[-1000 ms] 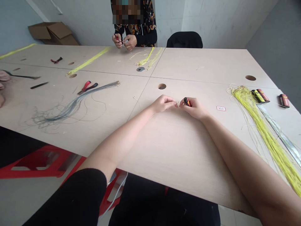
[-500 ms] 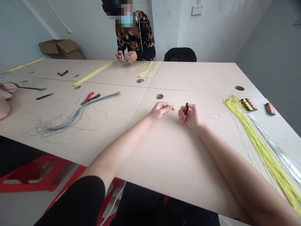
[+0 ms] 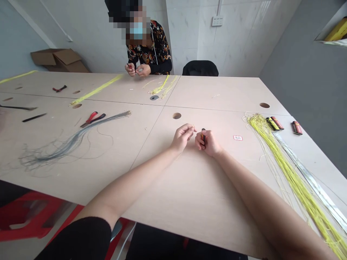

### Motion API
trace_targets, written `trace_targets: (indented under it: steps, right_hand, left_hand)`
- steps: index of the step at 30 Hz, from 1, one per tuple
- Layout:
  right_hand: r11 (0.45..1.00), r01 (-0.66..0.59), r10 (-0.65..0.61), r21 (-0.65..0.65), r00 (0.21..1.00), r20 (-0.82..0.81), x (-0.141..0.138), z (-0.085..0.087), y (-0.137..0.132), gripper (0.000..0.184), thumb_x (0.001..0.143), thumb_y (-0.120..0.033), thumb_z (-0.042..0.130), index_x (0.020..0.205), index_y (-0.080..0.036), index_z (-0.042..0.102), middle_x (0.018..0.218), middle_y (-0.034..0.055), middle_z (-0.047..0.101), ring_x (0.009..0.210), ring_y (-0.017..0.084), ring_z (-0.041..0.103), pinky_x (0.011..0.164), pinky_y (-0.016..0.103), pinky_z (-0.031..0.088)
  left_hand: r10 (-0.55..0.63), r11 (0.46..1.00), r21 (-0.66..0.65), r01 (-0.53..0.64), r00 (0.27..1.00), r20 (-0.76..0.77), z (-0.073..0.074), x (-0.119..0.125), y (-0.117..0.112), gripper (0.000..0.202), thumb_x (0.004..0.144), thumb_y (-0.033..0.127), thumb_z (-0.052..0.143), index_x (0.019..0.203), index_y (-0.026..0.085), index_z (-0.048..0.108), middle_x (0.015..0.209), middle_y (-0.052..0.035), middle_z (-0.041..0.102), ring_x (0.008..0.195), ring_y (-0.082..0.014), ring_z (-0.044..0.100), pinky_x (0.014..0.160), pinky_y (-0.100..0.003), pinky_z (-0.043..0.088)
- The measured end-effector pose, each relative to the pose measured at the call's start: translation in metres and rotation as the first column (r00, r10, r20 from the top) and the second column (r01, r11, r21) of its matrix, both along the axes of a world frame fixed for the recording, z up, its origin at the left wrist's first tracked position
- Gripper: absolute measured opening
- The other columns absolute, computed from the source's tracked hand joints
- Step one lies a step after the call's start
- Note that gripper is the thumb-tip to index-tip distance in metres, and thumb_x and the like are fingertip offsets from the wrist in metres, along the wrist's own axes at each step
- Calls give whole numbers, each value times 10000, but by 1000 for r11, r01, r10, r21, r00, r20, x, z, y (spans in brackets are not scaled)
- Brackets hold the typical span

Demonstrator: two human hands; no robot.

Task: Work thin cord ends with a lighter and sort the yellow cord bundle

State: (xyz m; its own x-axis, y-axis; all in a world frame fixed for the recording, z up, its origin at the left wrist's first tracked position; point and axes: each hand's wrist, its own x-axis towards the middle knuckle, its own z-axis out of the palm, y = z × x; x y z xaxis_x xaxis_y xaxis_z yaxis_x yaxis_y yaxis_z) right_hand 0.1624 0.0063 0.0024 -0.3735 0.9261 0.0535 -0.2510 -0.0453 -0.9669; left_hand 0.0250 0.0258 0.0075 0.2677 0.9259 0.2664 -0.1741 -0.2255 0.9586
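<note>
Closer together than half a second ago, the left hand and right hand now nearly meet above the near table top. The left hand is closed to a pinch, its fingertips holding a thin strand, too fine to make out along its length. The right hand is curled around a small black-and-red handle, with only its upper end showing above the fingers; the rest is hidden, so what kind of tool it is cannot be told. Just right of that hand lies a small white tag with a red border, its writing too small to read. Farther right spreads a long bundle of yellow strands, cut off at the lower right corner, beside a metal strip. Past them, two black-and-red objects and a third lie at the table's edge, any labels unreadable. To the left lie grey wires near red-handled pliers. At the far edge, a co-worker in a floral shirt holds a small red item in closed hands, above yellow strands. Behind stand a black chair and, at upper left, a cardboard box; a wall socket shows high up, its markings too small to read.
</note>
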Motion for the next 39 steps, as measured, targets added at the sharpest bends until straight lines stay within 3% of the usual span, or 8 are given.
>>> trace_targets:
  steps: [4, 10, 17, 23, 27, 31, 39]
  right_hand:
    - [1000, 21, -21, -18, 999, -31, -3, -2, 0, 383, 705, -491, 398, 428, -233, 342, 356, 17, 433, 346, 97, 300, 395, 257, 211]
    - [991, -7, -5, -131, 996, -92, -11, -3, -4, 430, 728, -527, 393, 419, -233, 340, 320, -49, 235, 331, 78, 178, 372, 246, 169]
    - [996, 78, -81, -52, 996, -44, -15, -6, -6, 458, 727, -540, 441, 436, -190, 489, 384, 3, 443, 349, 71, 263, 398, 245, 196]
    - [998, 60, -61, -19, 995, -74, -16, -2, -7, 424, 703, -505, 431, 390, -222, 387, 359, 24, 456, 356, 96, 344, 402, 251, 245]
    - [996, 27, -33, -83, 997, -72, -15, 1, -7, 400, 691, -489, 416, 392, -228, 370, 306, -18, 335, 314, 80, 240, 372, 248, 188]
    - [993, -7, -7, -119, 993, -114, -15, 0, -5, 402, 685, -478, 412, 379, -227, 341, 305, -38, 245, 328, 75, 199, 373, 241, 168]
    - [986, -52, 29, -155, 988, -149, -14, -5, -1, 373, 651, -478, 419, 391, -228, 324, 320, -57, 196, 315, 67, 157, 361, 239, 145]
  left_hand:
    - [-7, 999, 33, 6, 1000, 25, -9, -1, -3, 356, 792, 520, 623, 697, 179, 586, 515, 62, 343, 487, -76, 303, 483, -230, 240]
    - [-56, 996, 66, 51, 996, 65, -8, 1, -6, 395, 802, 511, 643, 633, 170, 536, 537, 52, 406, 491, -64, 335, 491, -225, 277]
    - [-155, 988, 1, 156, 977, 149, -12, 2, -8, 343, 866, 485, 584, 710, 186, 522, 453, 70, 458, 385, -73, 461, 420, -209, 311]
    - [-168, 985, -9, 171, 976, 136, -11, 3, -10, 368, 870, 508, 564, 702, 193, 476, 443, 83, 453, 346, -94, 507, 378, -214, 319]
    - [-107, 994, 34, 105, 991, 76, -11, 3, -12, 367, 876, 519, 549, 720, 188, 518, 488, 59, 503, 417, -82, 490, 435, -223, 336]
    - [-32, 998, 58, 29, 998, 62, -8, 3, -11, 410, 833, 537, 598, 657, 179, 504, 537, 53, 437, 496, -73, 407, 495, -229, 330]
    - [-44, 998, 43, 42, 998, 42, -9, 3, -9, 438, 823, 560, 593, 636, 184, 469, 557, 50, 352, 520, -84, 309, 516, -240, 295]
